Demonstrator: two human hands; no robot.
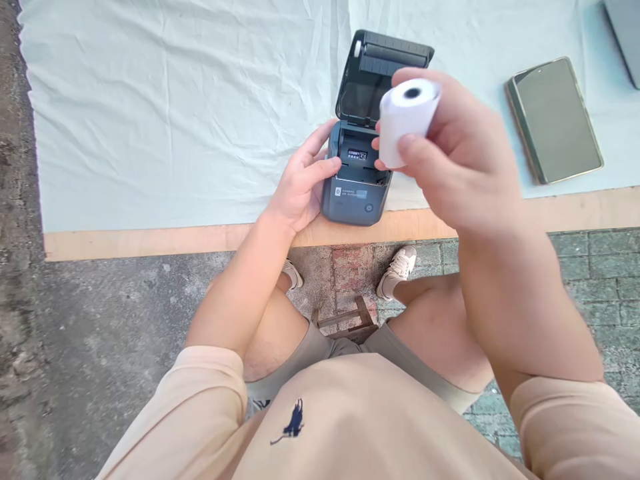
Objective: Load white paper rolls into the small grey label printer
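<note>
A dark portable receipt printer (pixel 333 200) sits near the table's front edge with its lid (pixel 365 100) swung up. Its paper bay is bare, and a small label shows on the bay floor. Gripping the printer's left side is my left hand (pixel 303 177), thumb on the near rim of the bay and fingers along the outer side. My right hand (pixel 465 147) holds a white roll of thermal paper (pixel 407 127) in the air, above the printer's right side. The roll's dark core faces up toward me, and it hides part of the lid and bay.
A pale cloth (pixel 175 120) covers the table, leaving a strip of bare wooden edge (pixel 150 243) at the front. To the right lies a phone (pixel 560 120) in a case. The corner of a grey flat object (pixel 625 40) enters at the top right. Below is a wooden stool (pixel 350 320).
</note>
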